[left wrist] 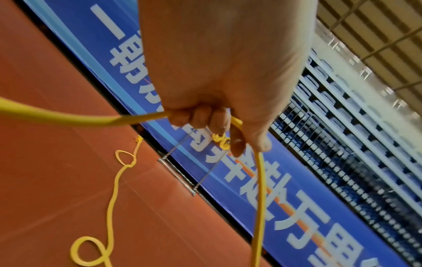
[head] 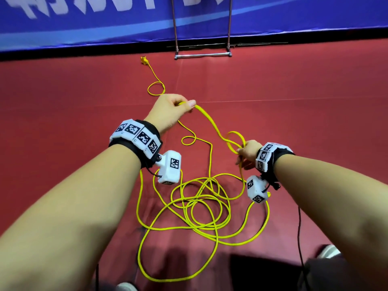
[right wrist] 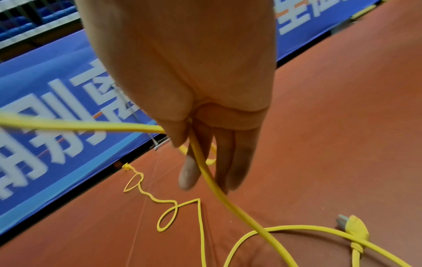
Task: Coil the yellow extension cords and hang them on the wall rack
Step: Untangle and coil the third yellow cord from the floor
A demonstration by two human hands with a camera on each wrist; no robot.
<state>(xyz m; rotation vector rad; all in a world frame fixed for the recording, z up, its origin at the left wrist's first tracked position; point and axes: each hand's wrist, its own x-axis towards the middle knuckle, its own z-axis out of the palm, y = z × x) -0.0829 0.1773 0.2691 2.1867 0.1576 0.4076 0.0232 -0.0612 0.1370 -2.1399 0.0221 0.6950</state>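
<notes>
Cord everywhere right now, honestly; our left hand [head: 171, 109] is up in front of us with thumb and curled fingers pinching the yellow extension cord [head: 210, 120], and the left wrist view shows the cord [left wrist: 260, 180] running in from one side, through the fingers [left wrist: 219, 119], and hanging down off the other side. Our right hand [head: 247, 153] sits lower and to the right; its thumb clamps the same cord against fingers that lie mostly straight, and a couple of small loops [head: 236, 141] bunch up just above it; in the right wrist view the cord [right wrist: 212, 180] trails down across the fingers [right wrist: 233, 159] toward the floor. Between the two hands the cord hangs in a slack line.

Most of the cord lies in a loose tangled pile [head: 199, 198] on the red floor [head: 315, 101] just below our wrists; one strand wanders off from it with a few little loops and ends at the yellow socket end [head: 144, 60] near the blue banner [head: 84, 22]; the plug end [right wrist: 352, 225] lies on the floor beside the pile, with the cord knotted right behind it. A metal rack frame [head: 202, 55] stands against the banner, right of the socket end; the left wrist view shows some yellow cord [left wrist: 220, 141] already coiled on it, though that bit is small and blurry.
</notes>
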